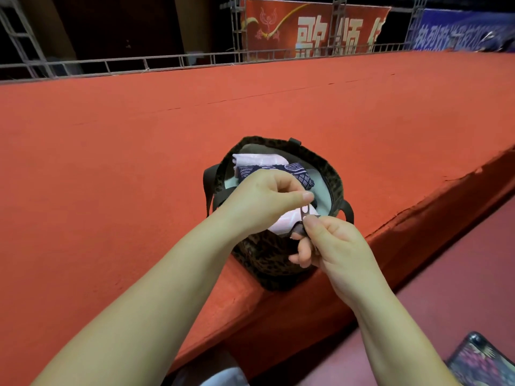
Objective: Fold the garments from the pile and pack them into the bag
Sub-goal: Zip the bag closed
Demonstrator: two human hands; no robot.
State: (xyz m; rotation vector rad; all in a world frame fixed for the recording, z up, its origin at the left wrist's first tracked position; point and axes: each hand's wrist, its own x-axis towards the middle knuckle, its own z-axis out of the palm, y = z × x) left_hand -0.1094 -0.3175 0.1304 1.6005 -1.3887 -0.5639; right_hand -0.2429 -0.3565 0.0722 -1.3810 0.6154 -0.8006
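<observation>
A dark leopard-print bag (267, 263) stands at the front edge of a red carpeted platform (139, 140), its mouth open. Inside lie a folded pink garment (256, 159) and a folded navy patterned garment (302, 175); more pink cloth shows near the front rim. My left hand (264, 199) hovers over the bag's mouth and pinches the metal zipper pull (305, 210) between thumb and forefinger. My right hand (331, 240) pinches the bag's near end by the zipper, with the other fingers curled against the bag's side.
Black straps (207, 185) hang at the bag's left and right sides. The platform's front edge drops to a maroon floor (446, 274). A dark patterned object (485, 360) lies at the bottom right. A metal railing (167, 61) and banners run along the far edge.
</observation>
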